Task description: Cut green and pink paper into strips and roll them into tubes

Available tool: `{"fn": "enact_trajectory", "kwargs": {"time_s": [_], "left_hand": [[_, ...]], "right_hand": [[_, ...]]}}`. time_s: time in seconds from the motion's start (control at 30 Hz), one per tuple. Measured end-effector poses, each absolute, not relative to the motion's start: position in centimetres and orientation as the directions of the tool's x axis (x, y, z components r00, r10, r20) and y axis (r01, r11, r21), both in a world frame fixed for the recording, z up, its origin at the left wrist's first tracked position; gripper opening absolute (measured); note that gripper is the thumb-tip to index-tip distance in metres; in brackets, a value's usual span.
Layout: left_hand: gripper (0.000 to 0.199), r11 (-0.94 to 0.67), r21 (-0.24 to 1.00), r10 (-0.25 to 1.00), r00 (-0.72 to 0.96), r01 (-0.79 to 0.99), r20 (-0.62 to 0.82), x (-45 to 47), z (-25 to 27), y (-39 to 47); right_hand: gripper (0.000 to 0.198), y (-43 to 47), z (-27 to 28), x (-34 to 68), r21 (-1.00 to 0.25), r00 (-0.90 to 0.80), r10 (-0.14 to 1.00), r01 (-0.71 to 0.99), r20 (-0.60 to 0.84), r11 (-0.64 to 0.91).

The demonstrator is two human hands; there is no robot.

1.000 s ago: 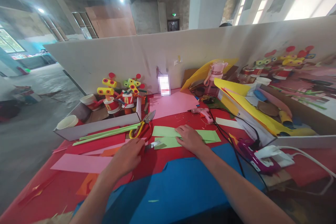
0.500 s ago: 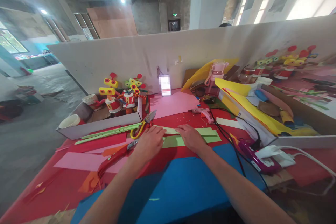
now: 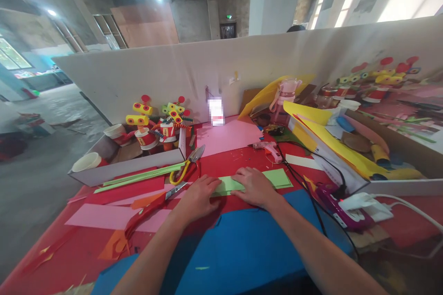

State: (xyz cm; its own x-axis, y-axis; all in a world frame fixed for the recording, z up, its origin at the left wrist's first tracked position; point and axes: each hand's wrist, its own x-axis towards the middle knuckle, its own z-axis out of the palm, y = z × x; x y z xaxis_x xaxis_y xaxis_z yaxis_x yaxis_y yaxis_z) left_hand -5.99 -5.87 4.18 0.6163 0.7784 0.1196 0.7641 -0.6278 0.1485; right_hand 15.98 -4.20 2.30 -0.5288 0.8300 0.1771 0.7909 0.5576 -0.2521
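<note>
we press both hands down on the green paper, which lies on the red table right in front of us. our left hand is on its left end. the fingers there lie close to each other, with the thumb held away from them. our right hand is on its middle, with the fingers bent a bit and the thumb apart too. we cannot tell how hard we push.

nearer to us than the green paper is a big blue sheet. past the green paper there is a pink sheet. a pink glue gun lies behind its right part. a purple plug box sits to the right of it, with a black cord.

to the left of the green paper we see yellow scissors a bit farther back, and red scissors a bit closer to us. some thin green strips lie farther left of it. behind those, far to its left, a white box holds two cup dolls.
</note>
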Motion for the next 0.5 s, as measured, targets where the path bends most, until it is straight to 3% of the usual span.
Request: {"fn": "enact_trajectory", "kwargs": {"time_s": [0.23,0.5], "left_hand": [[0.024,-0.595,0.026,0.800,0.589,0.803,0.118,-5.6,3.2,-5.4],[0.029,-0.582,0.079,0.810,0.567,0.810,0.153,-6.1,2.7,-4.8]], "right_hand": [[0.045,-4.1,2.0,15.8,-0.236,-0.532,0.823,0.789,0.201,0.568],[0.029,-3.9,1.9,15.8,-0.224,-0.510,0.842,0.812,0.178,0.539]]}}
